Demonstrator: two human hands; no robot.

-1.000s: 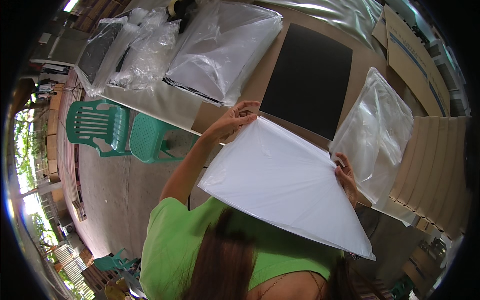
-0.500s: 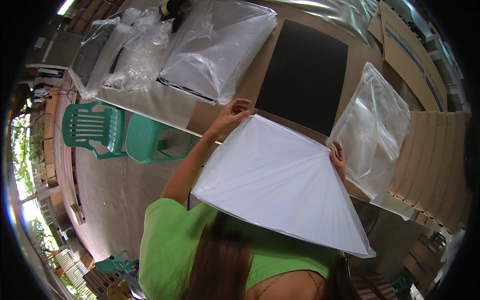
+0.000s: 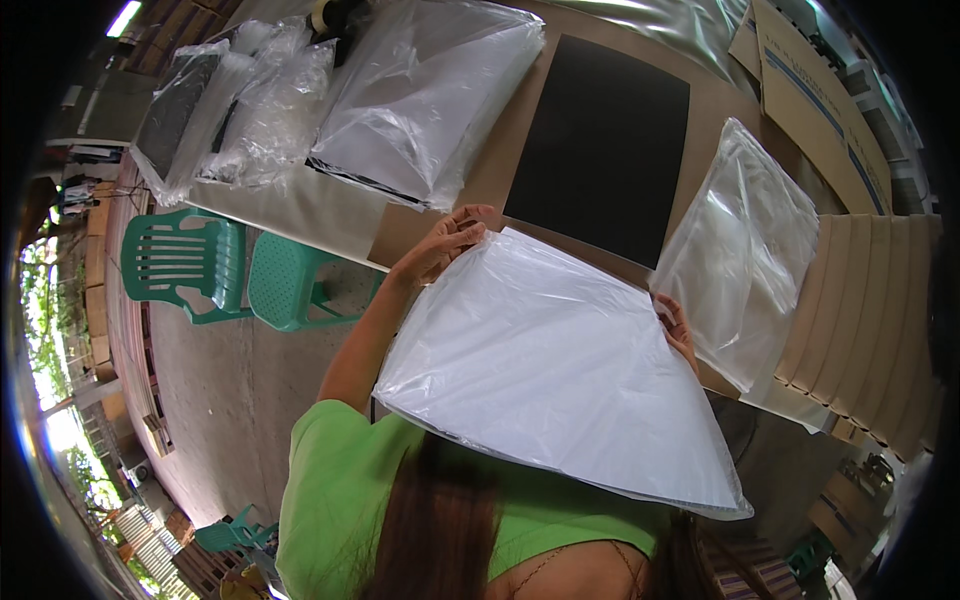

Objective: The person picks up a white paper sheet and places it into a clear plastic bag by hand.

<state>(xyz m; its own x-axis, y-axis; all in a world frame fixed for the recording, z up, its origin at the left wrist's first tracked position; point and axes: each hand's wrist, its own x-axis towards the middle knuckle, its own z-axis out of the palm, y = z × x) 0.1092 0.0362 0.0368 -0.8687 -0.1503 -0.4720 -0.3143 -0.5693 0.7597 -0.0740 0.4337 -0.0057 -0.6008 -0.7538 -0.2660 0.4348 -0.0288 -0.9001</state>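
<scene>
White plastic-wrapped sheet (image 3: pixel 560 370) is held up between two hands, in front of the chest and at the near edge of the table (image 3: pixel 395 235); its top edge tilts down toward the right and its lower edge bows over the green shirt (image 3: pixel 345 450). Clock directions are read from its middle, twelve being the far side.

Left hand (image 3: pixel 445 245), toward half past ten, is narrow, thumb and fingertips pinching the upper left corner. Right hand (image 3: pixel 677 330), just past two, has curled fingers closed on the right edge; the thumb is hard to make out.

At twelve, just beyond the top edge, a black sheet (image 3: pixel 603 150) lies flat on the table. Near two, past the right hand, are clear plastic bags (image 3: pixel 740 260). A plastic-covered stack (image 3: pixel 430 110) lies at eleven, with crumpled clear packs (image 3: pixel 265 120) toward ten.

Farther off, a flat cardboard piece (image 3: pixel 820 110) with a blue stripe is at half past one, ribbed brown cardboard (image 3: pixel 865 330) near three, and a green chair (image 3: pixel 185 265) and green stool (image 3: pixel 285 280) at half past nine.
</scene>
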